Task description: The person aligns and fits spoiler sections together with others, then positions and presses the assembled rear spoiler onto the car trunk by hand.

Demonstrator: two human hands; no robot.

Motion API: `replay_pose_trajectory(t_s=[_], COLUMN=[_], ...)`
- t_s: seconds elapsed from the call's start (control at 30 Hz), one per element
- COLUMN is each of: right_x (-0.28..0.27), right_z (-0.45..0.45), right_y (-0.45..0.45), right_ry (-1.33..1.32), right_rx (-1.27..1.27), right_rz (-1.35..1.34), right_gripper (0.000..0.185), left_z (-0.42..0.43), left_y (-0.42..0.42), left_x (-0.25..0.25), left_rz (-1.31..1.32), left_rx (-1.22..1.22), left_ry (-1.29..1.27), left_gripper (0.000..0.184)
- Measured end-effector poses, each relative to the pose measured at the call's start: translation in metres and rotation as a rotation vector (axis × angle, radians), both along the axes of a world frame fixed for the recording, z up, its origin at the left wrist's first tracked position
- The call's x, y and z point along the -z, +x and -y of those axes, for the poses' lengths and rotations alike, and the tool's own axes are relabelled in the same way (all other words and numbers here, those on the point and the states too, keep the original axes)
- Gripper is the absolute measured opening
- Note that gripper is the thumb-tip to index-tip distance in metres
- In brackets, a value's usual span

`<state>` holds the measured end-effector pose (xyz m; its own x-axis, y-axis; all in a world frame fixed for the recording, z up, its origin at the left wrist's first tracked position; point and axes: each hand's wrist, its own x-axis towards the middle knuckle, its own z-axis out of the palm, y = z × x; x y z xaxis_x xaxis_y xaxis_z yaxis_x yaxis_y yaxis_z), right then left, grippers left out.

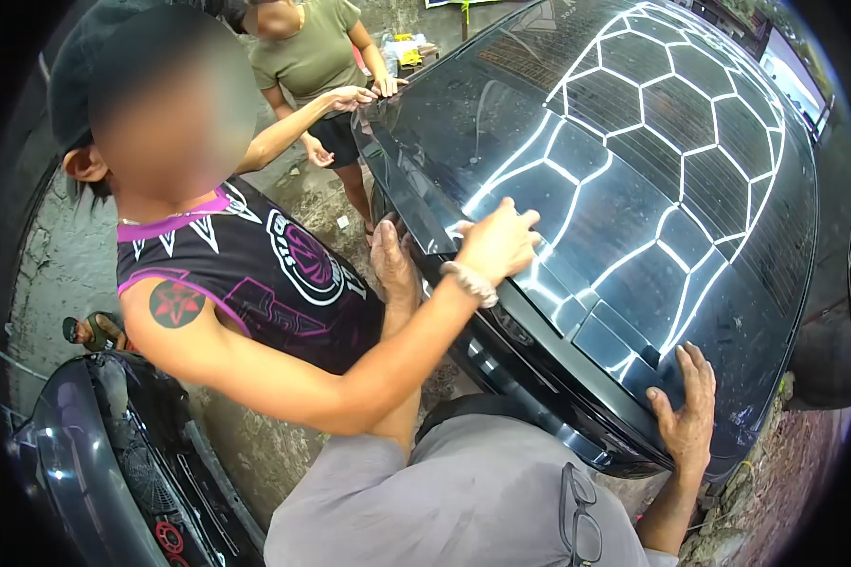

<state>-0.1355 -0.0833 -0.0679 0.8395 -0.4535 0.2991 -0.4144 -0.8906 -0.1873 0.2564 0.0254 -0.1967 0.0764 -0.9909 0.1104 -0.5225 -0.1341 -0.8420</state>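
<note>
My right hand point(687, 406) rests on the rear edge of a dark car's trunk lid point(605, 274), fingers spread, right of a small dark raised section point(617, 340). On the left, my left hand point(394, 265) is at the near outer edge of a glossy dark spoiler-like panel point(411, 203) and appears to grip it; some fingers are hidden. Between my hands, a co-worker's braceleted hand point(501, 241) is over the trunk lid near the panel's end. That person's other hand point(350, 97) reaches the panel's far end.
The co-worker in a black and purple jersey point(303, 269) stands close on my left. Another person in an olive shirt point(307, 57) stands beyond, a hand at the car. Bright hexagonal light lines reflect on the rear window point(700, 113). A second dark car point(95, 463) is at lower left.
</note>
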Motion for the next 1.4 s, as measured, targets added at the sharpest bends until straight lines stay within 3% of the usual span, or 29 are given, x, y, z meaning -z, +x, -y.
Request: replay_pose_trajectory(t_s=[0.07,0.1,0.4,0.63,0.77,0.87,1.1,1.13,1.23,1.3,1.4], right_x=[0.003,0.006,0.036,0.037,0.035,0.035,0.039,0.039,0.042,0.043,0.044], right_z=[-0.003,-0.004,-0.012,-0.012,-0.011,-0.009,-0.005,-0.005,-0.005,-0.003,-0.002], right_y=[0.011,0.015,0.031,0.031,0.028,0.027,0.023,0.023,0.022,0.022,0.021], right_ry=[-0.003,-0.004,0.113,0.061,0.085,0.095,0.114,0.11,0.103,0.094,0.089], right_rx=[0.005,0.008,0.07,0.043,0.047,0.041,0.037,0.04,0.039,0.027,0.023], right_rz=[-0.02,-0.03,-0.076,-0.1,-0.109,-0.105,-0.08,-0.076,-0.063,-0.054,-0.053], right_gripper=[0.069,0.069,0.066,0.08,0.081,0.079,0.078,0.077,0.077,0.077,0.077], left_z=[-0.004,-0.002,-0.022,-0.035,-0.045,-0.04,-0.045,-0.05,-0.05,-0.047,-0.045], left_y=[-0.017,-0.02,-0.042,-0.047,-0.062,-0.055,-0.06,-0.057,-0.047,-0.048,-0.043], left_x=[-0.055,-0.05,-0.045,-0.033,-0.062,-0.044,-0.076,-0.087,-0.076,-0.075,-0.068], left_rz=[-0.509,-0.56,-0.244,0.035,-0.126,-0.184,-0.35,-0.429,-0.494,-0.51,-0.558], left_rx=[-0.031,-0.076,-0.121,-0.092,-0.116,-0.1,-0.057,-0.003,0.074,0.069,0.1], left_ry=[0.103,0.121,0.075,0.017,0.052,0.014,0.174,0.216,0.178,0.195,0.17], left_gripper=[0.031,0.033,0.042,0.046,0.042,0.04,0.04,0.021,0.005,0.018,0.015])
